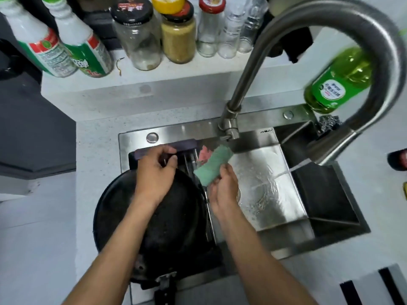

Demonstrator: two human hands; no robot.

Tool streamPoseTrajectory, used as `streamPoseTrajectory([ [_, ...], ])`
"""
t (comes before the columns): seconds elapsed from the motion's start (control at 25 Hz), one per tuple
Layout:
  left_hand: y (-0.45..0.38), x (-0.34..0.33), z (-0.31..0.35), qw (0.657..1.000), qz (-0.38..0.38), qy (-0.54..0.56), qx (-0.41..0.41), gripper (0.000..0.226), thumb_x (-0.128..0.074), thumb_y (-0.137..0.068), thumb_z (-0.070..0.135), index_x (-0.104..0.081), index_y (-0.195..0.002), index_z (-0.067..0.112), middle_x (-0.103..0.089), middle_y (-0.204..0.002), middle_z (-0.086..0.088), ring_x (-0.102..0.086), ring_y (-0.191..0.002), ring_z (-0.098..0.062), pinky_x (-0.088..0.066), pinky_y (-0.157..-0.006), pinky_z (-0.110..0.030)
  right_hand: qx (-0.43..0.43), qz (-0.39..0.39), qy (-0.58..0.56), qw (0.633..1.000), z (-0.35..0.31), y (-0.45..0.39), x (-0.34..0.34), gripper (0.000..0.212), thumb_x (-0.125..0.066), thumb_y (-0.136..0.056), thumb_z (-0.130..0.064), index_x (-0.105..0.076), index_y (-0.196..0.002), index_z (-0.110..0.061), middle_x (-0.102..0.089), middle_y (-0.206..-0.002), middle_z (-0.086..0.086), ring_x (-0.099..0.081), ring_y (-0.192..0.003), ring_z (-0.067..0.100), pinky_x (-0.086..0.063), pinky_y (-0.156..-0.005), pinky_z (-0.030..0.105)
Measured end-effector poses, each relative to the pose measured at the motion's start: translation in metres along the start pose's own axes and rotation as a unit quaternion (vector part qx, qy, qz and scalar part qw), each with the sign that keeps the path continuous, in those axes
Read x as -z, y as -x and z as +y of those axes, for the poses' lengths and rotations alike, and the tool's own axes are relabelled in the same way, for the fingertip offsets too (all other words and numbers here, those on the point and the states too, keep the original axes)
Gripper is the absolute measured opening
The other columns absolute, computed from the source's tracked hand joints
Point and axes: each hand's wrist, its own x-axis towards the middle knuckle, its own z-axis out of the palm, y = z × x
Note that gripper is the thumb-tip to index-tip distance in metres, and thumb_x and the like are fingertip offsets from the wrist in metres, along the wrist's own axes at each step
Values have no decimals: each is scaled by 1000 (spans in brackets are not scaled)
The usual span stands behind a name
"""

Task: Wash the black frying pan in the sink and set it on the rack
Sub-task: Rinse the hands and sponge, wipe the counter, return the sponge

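Observation:
The black frying pan (176, 221) lies over the left part of the steel sink (273, 194), on a dark rack (189, 158), with its handle (165, 289) pointing toward me. My left hand (156, 170) grips the pan's far rim, fingers curled over the edge. My right hand (222, 188) holds a green cloth (213, 166) just right of the pan, above the basin. A pink cloth (203, 153) peeks out behind the green one.
The curved steel faucet (330, 29) arches over the sink and runs a stream (286, 170) into the basin. A green detergent bottle (337, 84) and steel scourer (329, 124) sit at the back right. Jars and bottles (141, 34) line the ledge behind.

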Motion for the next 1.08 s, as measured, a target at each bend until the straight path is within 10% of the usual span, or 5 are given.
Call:
streamPoseTrajectory([
  [0.28, 115, -68, 59, 998, -10, 53, 12, 21, -64, -85, 0, -68, -89, 20, -69, -79, 7, -60, -71, -1, -47, -72, -13, -188, -21, -149, 971, -64, 56, 135, 51, -36, -104, -25, -81, -88, -9, -77, -96, 14, -76, -80, 25, -62, -72, 37],
  [0.52, 143, -160, 195, 996, 20, -21, -89, 53, -71, -77, 51, -62, -124, 27, -55, -105, 4, -55, -97, -11, -49, -86, -31, -252, -75, -62, 963, -155, 38, 237, 35, -53, -75, -27, -82, -84, -11, -77, -95, 12, -75, -78, 25, -47, -94, 39],
  [0.68, 109, -204, 237, 994, 79, -41, -69, 57, -69, -72, 65, -62, -116, 30, -52, -113, 1, -52, -109, -20, -48, -96, -41, -259, -65, -68, 961, -205, 20, 263, 29, -52, -69, -24, -76, -81, -12, -75, -83, 10, -72, -69, 24, -51, -84, 36],
  [0.8, 107, -220, 236, 980, 172, -84, -50, 37, -66, -78, 58, -65, -97, 27, -58, -112, -1, -52, -110, -25, -44, -94, -46, -272, -74, -63, 957, -216, 7, 267, 27, -58, -71, -27, -73, -90, -14, -74, -92, 12, -69, -86, 27, -45, -105, 43],
  [1.08, 138, -132, 188, 951, 296, -89, 17, 33, -71, -80, 47, -64, -107, 29, -45, -99, 7, -49, -104, -22, -41, -91, -38, -275, -163, -44, 947, -203, -7, 220, 19, -66, -85, -36, -78, -83, -21, -74, -109, 9, -69, -101, 22, -45, -103, 40],
])
